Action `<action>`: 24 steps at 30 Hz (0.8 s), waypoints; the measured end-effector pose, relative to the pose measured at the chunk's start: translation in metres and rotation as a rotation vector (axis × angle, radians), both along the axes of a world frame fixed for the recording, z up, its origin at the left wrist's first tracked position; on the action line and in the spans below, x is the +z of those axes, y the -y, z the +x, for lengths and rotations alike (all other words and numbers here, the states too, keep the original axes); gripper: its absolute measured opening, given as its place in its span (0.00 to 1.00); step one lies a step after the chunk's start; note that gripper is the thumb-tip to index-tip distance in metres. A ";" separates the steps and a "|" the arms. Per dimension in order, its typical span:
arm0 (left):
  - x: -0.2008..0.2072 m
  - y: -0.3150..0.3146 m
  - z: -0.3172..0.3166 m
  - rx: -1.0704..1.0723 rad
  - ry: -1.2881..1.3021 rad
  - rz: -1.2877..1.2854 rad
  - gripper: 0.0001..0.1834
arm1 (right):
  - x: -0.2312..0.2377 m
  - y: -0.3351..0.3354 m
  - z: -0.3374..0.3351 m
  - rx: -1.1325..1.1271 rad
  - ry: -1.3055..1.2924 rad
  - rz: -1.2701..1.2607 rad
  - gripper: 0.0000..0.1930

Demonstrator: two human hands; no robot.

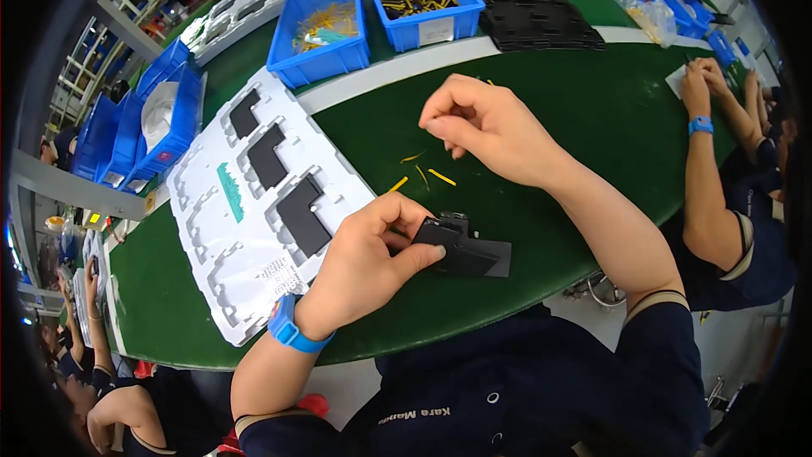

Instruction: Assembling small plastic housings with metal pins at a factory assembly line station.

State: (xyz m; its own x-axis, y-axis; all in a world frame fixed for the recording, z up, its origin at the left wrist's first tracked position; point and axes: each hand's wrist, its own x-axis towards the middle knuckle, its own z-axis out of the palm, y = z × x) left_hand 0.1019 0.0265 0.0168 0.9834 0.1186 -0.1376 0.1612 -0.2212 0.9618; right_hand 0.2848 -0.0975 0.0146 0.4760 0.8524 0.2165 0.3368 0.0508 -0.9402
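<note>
LEFT HAND (pixel 368 245): fingers were clamped on black part (pixel 469 252) above tabletop (pixel 584 101) | AXIS: ran roughly left-right, projecting rightward | RIGHT HAND (pixel 495 131): fingers were curled together; I could not tell any contents | POSITION: part lay operator-side of these, past yellow strips (pixel 441 177); left hand was nearer

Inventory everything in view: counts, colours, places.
Table: 1, green, centre
White trays: 2, white, left, upper left
L-shaped parts: 3, black, nearer white tray
Serrated piece: 1, teal, same tray
Strips: at least 4, yellow, on table
Bins: several, blue, far side, left, right
Black trays: count unclear, black, far side
Bag: 1, clear, far right
Co-workers: several, dark-clothed, both sides
Held part: 1, black, left hand
Wristband: 1, blue, left wrist
Left hand: 1, bare, gripping held part
Right hand: 1, bare, above table
</note>
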 end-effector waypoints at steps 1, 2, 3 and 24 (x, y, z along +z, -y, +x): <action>-0.003 -0.003 0.000 0.034 -0.007 -0.174 0.19 | 0.001 0.000 -0.003 0.004 -0.009 -0.006 0.05; -0.006 -0.006 0.000 0.035 0.091 -0.185 0.11 | 0.001 -0.002 -0.005 0.011 -0.011 0.005 0.05; -0.007 -0.006 0.002 0.037 0.094 -0.177 0.11 | 0.002 -0.001 -0.006 0.050 -0.099 0.001 0.05; -0.008 0.000 0.009 0.413 0.283 0.219 0.09 | 0.000 -0.006 -0.048 -0.093 -0.171 0.184 0.04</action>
State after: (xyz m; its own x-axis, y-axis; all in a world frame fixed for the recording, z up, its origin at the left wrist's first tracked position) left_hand 0.1110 0.0266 0.0091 0.8439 0.4991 0.1969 0.0189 -0.3944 0.9187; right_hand 0.2370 -0.0917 0.0150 0.5929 0.7573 0.2736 0.1854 0.2022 -0.9616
